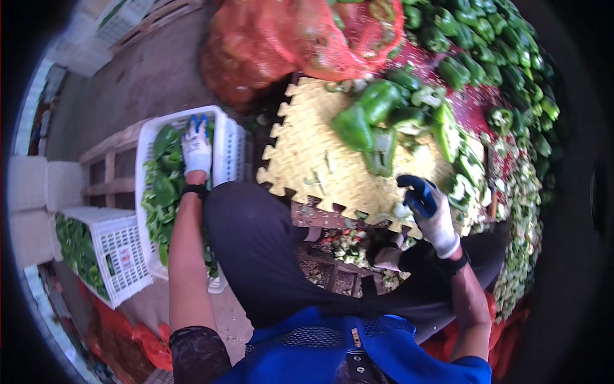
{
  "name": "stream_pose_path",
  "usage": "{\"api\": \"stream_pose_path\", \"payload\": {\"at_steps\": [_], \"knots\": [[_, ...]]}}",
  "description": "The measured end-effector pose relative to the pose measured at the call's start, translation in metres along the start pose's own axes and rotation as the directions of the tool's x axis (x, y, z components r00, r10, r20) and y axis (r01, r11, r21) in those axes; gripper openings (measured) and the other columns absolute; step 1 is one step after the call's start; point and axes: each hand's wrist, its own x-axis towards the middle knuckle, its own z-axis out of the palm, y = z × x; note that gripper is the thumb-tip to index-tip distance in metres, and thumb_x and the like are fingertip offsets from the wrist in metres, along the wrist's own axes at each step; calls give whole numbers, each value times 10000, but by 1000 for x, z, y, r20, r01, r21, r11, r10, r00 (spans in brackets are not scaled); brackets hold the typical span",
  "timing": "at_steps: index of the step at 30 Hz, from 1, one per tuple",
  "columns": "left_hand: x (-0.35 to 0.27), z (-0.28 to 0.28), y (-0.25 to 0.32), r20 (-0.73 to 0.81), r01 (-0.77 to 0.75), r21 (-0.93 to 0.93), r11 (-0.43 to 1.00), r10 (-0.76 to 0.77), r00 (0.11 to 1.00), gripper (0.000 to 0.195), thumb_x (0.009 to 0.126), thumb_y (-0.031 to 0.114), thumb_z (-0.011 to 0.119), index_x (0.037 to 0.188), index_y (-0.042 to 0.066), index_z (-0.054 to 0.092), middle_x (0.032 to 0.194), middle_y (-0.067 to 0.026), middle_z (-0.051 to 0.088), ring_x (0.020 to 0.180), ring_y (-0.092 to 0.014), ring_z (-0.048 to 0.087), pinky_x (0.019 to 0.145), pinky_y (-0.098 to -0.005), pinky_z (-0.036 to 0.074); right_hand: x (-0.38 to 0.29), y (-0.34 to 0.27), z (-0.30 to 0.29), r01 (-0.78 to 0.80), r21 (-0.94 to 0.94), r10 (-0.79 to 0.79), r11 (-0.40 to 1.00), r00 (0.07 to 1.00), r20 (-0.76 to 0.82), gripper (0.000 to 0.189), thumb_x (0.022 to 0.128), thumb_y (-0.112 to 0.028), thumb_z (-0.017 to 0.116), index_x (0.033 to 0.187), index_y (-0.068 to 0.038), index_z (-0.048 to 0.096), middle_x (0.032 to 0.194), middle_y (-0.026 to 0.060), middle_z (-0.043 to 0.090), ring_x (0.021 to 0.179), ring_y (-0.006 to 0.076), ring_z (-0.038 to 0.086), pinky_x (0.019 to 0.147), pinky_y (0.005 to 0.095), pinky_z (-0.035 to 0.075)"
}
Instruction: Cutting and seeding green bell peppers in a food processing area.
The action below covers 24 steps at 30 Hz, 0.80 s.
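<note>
My left hand (196, 146), in a white glove with blue-coated fingertips, lies over green bell pepper pieces (164, 189) inside a white plastic crate (219, 144) to my left. Its fingers are spread a little, and I see nothing gripped; its underside is hidden. Above the near right part of a yellow foam mat (302, 139) is my right hand (429, 206), similarly gloved. Its fingers curl loosely with a gap between them and no visible object held. Whole green bell peppers (376, 108) and a cut-open pepper (382, 151) lie on the mat beyond it.
A red mesh sack (302, 41) stands beyond the mat. Many green peppers (470, 33) are heaped at the far right, with pepper scraps (518, 240) below. Another filled crate (117, 254) stands left, near a wooden pallet (110, 180). My knee (244, 221) is beside the near crate.
</note>
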Motion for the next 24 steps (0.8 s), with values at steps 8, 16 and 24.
{"api": "stream_pose_path", "payload": {"at_steps": [8,16,24], "knots": [[23,18,-13,102,34,-167,985,-17,995,588,888,184,581,1445,104,409,1482,-180,393,1351,-350,388,1136,-434,280,93,22,53,333,-579,-440,744,897,-50,689,835,-277,723,1323,81,393,974,267,612,739,375,633,650,424,519],[26,-202,89,187,188,-970,153,-22,982,484,999,182,504,1441,24,389,1392,-126,480,1217,-241,522,1012,-321,444,116,31,55,97,-542,-162,835,984,-73,689,753,-333,758,1287,11,494,1014,209,647,919,353,645,801,441,511],[-50,-254,237,438,826,-224,-517,704,559,706,964,603,358,1457,97,332,1384,-155,488,1243,-398,506,1003,-619,421,38,-61,13,511,-571,-700,643,694,-167,538,732,-42,654,1248,-152,552,1246,117,555,1124,321,555,940,462,428]]}}
